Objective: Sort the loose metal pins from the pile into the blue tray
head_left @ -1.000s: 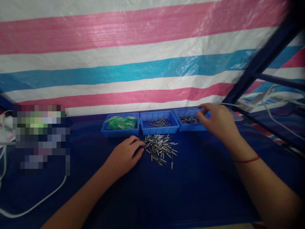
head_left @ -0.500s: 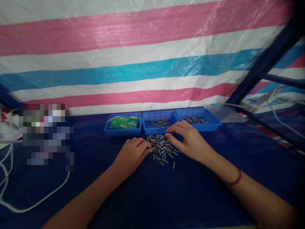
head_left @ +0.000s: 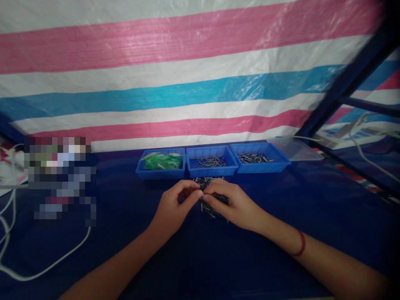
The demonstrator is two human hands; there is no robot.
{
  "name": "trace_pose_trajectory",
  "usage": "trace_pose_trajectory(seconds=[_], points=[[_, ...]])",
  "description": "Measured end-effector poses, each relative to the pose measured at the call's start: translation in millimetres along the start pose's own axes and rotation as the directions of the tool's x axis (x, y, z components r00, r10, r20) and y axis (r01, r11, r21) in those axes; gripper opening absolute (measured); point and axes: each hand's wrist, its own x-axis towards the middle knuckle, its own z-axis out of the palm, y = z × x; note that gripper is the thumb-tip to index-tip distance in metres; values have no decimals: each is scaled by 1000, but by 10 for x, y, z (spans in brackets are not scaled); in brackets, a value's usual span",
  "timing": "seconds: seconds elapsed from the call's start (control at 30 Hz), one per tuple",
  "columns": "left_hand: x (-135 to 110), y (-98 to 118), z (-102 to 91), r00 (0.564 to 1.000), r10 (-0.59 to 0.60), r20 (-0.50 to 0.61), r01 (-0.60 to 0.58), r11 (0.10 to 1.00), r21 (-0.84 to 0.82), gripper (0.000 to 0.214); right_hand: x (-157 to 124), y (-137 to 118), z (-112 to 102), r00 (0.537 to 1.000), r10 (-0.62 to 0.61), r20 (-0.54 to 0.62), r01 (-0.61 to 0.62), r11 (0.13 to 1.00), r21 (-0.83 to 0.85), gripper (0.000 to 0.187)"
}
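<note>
Over a loose pile of silver blind rivets [head_left: 215,213] on the blue tabletop, my two hands meet fingertip to fingertip. My left hand [head_left: 176,204] pinches with thumb and forefinger on a small pale piece, apparently a rivet, mostly covered by the fingers. From the other side, my right hand [head_left: 236,204] closes thumb and forefinger on the same spot and hides part of the pile. Just behind stands the middle blue bin [head_left: 212,171], with rivets scattered inside. More rivets lie in the right blue bin [head_left: 264,167].
The left blue bin [head_left: 161,173] holds green plastic packets [head_left: 162,160]. A clear plastic lid [head_left: 295,149] lies beside the right bin. White cable [head_left: 59,260] loops across the left side. A striped tarp [head_left: 187,96] hangs behind, and a dark metal frame [head_left: 340,98] slants on the right.
My right hand has come from the front of the bins down and left to meet my left hand. My left hand has turned, its thumb and forefinger now pinched above the pile.
</note>
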Motion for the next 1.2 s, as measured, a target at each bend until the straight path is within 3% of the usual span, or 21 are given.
trace_pose_trajectory(seconds=[0.43,1.2], points=[[4,57,10,999,-32,37,34,997,-71,10,-9,4,23,1000,0,16,-1,999,44,17],[13,95,-10,998,-45,37,46,999,-24,13,-23,22,42,985,114,-130,-98,988,120,7]])
